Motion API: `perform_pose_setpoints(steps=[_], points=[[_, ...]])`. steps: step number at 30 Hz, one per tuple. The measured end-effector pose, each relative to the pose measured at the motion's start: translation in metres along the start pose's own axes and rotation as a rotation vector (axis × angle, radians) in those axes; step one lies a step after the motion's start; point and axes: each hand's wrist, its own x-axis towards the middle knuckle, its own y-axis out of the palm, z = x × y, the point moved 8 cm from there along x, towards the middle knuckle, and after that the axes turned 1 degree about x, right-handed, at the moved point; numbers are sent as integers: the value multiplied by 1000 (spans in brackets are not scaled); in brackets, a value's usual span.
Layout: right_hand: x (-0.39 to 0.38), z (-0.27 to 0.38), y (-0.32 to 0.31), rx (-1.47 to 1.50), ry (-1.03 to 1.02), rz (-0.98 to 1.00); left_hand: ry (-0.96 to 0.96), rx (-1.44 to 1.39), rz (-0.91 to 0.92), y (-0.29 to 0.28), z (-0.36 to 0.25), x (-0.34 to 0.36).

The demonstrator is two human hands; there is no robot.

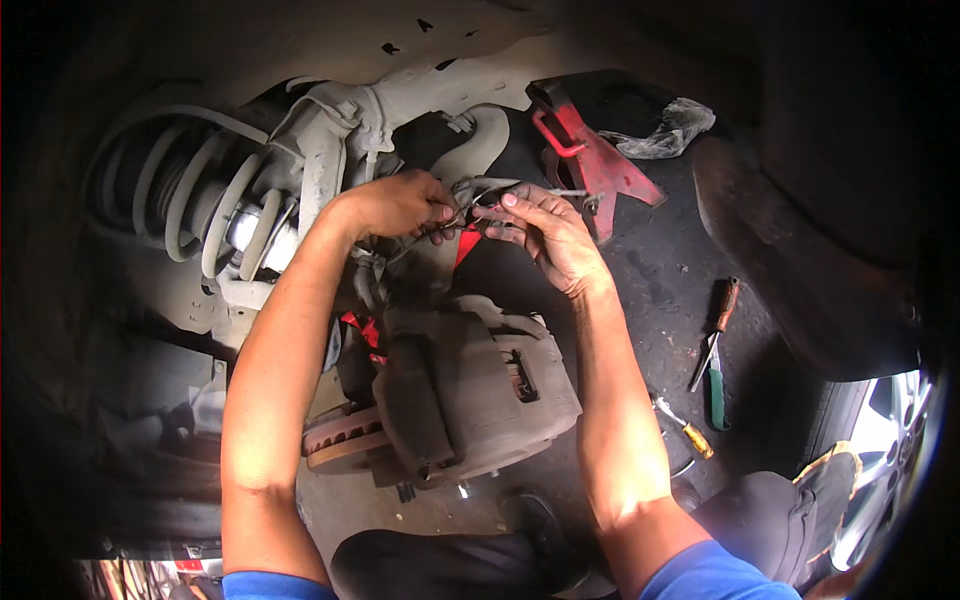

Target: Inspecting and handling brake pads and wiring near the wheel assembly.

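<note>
One left hand (398, 204), one right hand (556, 238), both pinched on thin wire (464, 228); coil spring (225, 213) encircles strut (283, 238); caliper (490, 385) straddles disc (345, 436).

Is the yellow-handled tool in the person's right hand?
No, the yellow-handled tool lies on the floor, well apart from the right hand.

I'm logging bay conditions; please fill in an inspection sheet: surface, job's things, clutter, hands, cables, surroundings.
Surface: dark floor, a few pale specks.
Job's things: brake caliper over brake disc; coil spring at upper left.
Clutter: red jack stand, crumpled clear plastic, brown-handled tool, green-handled tool, yellow-handled tool.
Hands: left hand and right hand both pinch a thin cable.
Cables: the pinched one; its ends cannot be made out.
Surroundings: spoked wheel at lower right.
</note>
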Motion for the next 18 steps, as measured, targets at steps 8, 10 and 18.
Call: perform_pose_setpoints(steps=[8,10,18], points=[[0,-8,2,-336,36,-4,43,-26,-121,-7,-10,-8],[1,-10,2,-377,36,-4,10,-98,-126,-6,-7,-8],[6,-13,8,-446,20,-20,38,-104,-135,-11,-8,-7]])
